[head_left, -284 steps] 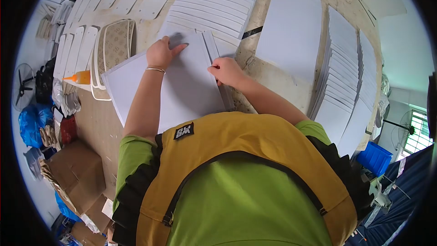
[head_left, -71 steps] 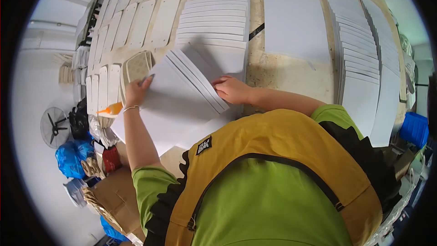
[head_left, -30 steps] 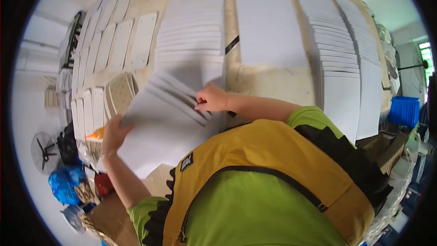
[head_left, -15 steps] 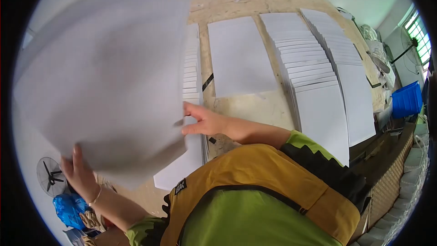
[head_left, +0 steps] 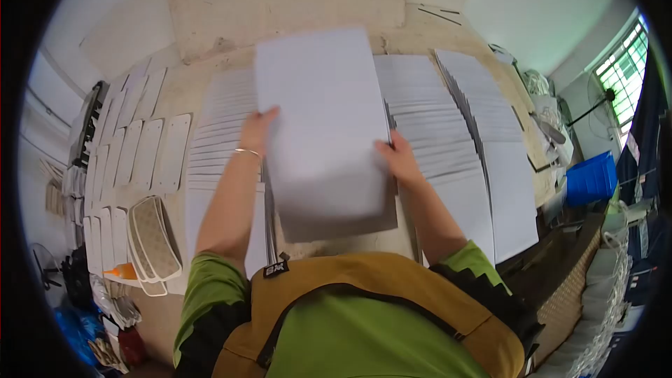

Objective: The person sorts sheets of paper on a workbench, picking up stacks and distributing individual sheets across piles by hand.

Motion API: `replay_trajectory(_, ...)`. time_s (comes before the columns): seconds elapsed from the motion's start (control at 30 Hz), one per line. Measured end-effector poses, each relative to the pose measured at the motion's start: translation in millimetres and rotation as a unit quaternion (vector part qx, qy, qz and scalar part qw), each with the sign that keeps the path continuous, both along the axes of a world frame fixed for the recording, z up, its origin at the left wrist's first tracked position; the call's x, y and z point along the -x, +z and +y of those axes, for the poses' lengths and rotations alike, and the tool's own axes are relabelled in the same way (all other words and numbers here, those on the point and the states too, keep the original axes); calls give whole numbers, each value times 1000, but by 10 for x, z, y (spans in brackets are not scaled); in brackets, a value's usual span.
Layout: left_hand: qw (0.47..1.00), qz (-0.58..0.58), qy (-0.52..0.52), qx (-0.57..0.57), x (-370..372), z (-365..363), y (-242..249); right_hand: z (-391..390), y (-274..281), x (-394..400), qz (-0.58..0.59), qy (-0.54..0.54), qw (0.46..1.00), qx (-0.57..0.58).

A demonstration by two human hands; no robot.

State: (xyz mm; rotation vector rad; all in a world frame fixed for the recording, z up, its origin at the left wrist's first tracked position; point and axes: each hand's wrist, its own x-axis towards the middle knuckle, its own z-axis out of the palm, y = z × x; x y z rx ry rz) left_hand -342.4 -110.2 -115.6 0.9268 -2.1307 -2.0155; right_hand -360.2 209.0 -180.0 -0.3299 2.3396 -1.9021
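Note:
A large white sheet (head_left: 322, 112) is held over the middle of the table, its lower part blurred. My left hand (head_left: 260, 129) grips its left edge, and my right hand (head_left: 397, 157) grips its right edge. Whether it is one sheet or more cannot be told. To its left lies a row of overlapping white sheets (head_left: 224, 119). Two more overlapping rows lie on the right, a nearer one (head_left: 455, 196) and a farther one (head_left: 514, 203).
Several narrow white pieces (head_left: 168, 157) lie at the left of the table (head_left: 287, 7). Curved framed pieces (head_left: 150, 238) and an orange bottle (head_left: 121, 271) are near its left front. A blue bin (head_left: 591, 178) and a fan (head_left: 609, 94) are at the right.
The held sheet has moved from the left to the middle, over the spot where a sheet lay. Both hands have moved right relative to the table, and the left side of the table has come into view.

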Motion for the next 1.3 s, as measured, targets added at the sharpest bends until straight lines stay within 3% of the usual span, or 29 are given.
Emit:
replay_trajectory(0.1, 999, 2, -8, -53, 260, 85, -904, 108, -387, 86, -71, -15, 996, -48)
replay_trajectory(0.17, 998, -14, -3, -57, 358, 110, -1072, 128, -628, 149, -170, -44, 984, -19)
replay_trajectory(0.3, 997, -40, -3, -71, 392, 178, -1080, 96, -636, 249, -214, -46, 976, 14)
replay_trajectory(0.53, 995, -94, -1, -42, 707, 127, -1175, 9, -612, 520, -246, -54, 967, -27)
replay_trajectory(0.67, 994, -100, -23, 31, 805, 51, -1525, -32, -661, 488, -252, -66, 964, -53)
replay_trajectory(0.97, 994, -81, -42, 55, 888, -62, -1903, -53, -605, 465, -240, -72, 958, -136)
replay_trajectory(1.3, 987, -80, -42, 133, 786, 53, -1541, 8, -833, 476, -263, -77, 950, -151)
